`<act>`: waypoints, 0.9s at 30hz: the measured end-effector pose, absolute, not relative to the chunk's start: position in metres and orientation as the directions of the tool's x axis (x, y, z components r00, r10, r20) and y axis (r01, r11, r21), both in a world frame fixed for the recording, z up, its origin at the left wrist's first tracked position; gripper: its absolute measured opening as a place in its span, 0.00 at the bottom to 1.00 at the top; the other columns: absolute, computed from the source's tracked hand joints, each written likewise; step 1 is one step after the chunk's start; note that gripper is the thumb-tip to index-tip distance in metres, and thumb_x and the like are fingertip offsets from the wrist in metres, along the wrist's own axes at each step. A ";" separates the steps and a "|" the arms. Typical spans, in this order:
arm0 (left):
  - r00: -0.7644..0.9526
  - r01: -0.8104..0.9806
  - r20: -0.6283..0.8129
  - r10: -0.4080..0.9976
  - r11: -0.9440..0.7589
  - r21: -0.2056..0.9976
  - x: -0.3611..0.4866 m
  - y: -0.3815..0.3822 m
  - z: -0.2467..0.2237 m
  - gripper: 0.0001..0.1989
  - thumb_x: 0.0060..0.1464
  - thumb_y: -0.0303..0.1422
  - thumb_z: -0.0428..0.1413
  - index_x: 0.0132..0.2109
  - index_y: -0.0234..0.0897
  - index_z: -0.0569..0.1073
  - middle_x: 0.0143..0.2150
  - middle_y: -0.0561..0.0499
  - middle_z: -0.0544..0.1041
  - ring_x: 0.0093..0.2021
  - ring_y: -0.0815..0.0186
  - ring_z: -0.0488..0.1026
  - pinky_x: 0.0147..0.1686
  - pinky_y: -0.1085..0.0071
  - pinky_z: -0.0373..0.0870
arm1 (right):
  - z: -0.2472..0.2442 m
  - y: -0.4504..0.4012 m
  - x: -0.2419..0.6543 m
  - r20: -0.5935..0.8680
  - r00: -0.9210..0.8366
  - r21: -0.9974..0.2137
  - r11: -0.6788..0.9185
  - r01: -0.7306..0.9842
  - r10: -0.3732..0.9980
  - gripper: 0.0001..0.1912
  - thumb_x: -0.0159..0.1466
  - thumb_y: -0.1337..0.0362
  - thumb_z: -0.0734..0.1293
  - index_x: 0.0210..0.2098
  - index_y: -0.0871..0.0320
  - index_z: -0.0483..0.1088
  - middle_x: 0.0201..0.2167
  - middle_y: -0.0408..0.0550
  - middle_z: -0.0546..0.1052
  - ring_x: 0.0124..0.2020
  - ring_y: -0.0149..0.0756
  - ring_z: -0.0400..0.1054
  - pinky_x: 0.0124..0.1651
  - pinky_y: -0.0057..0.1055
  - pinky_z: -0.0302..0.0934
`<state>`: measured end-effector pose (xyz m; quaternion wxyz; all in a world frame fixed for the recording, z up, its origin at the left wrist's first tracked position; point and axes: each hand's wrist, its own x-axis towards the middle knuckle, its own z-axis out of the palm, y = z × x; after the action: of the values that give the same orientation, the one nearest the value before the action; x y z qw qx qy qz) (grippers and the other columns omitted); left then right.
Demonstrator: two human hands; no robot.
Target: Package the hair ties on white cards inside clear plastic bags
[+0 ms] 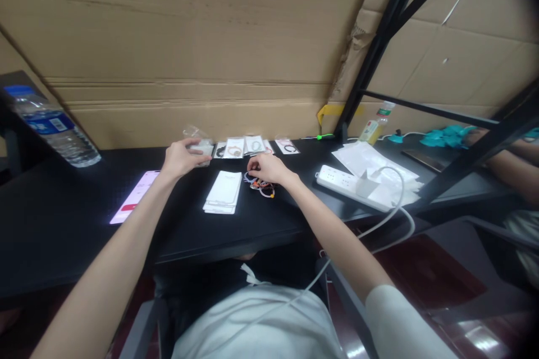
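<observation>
The left hand (182, 158) rests its curled fingers on a clear packet (201, 148) at the far side of the black tabletop (63, 219). The right hand (269, 168) pinches at a bunch of coloured hair ties (261, 185), just right of a stack of white cards (223, 192). Its fingertips are hidden. A power strip (345, 182) lies farther right; open room stays near the front edge.

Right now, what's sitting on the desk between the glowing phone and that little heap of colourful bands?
In the head view, a stack of white cards lies between the phone and the bands.
</observation>
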<state>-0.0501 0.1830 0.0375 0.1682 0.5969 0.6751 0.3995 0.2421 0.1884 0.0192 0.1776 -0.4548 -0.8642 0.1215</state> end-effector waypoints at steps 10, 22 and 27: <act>-0.213 0.822 0.328 0.920 -0.013 0.569 -0.054 0.186 0.037 0.20 0.60 0.36 0.64 0.57 0.35 0.82 0.57 0.41 0.85 0.57 0.50 0.83 0.61 0.59 0.75 | 0.023 0.192 0.249 0.326 -0.444 -0.453 0.549 0.702 0.835 0.08 0.67 0.69 0.68 0.41 0.55 0.80 0.38 0.48 0.84 0.39 0.38 0.77 0.43 0.32 0.63; -0.215 0.937 0.317 0.924 0.103 0.335 -0.060 0.194 0.024 0.28 0.57 0.39 0.68 0.63 0.38 0.79 0.57 0.36 0.83 0.58 0.45 0.80 0.58 0.54 0.76 | 0.034 0.195 0.283 0.115 -0.650 -0.582 0.581 0.569 0.751 0.07 0.63 0.67 0.71 0.38 0.57 0.83 0.38 0.48 0.85 0.37 0.37 0.78 0.43 0.31 0.67; -0.178 0.949 0.347 0.921 0.067 0.309 -0.064 0.193 0.022 0.25 0.62 0.42 0.62 0.63 0.39 0.79 0.60 0.35 0.80 0.62 0.44 0.77 0.61 0.53 0.74 | 0.032 0.196 0.281 0.197 -0.577 -0.571 0.571 0.590 0.793 0.09 0.64 0.66 0.71 0.41 0.57 0.83 0.37 0.48 0.85 0.36 0.36 0.77 0.43 0.32 0.66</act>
<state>-0.0640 0.1929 0.0216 -0.0293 0.6404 0.7298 0.2377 0.2808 0.1960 0.0320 0.2221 -0.4030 -0.8579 0.2287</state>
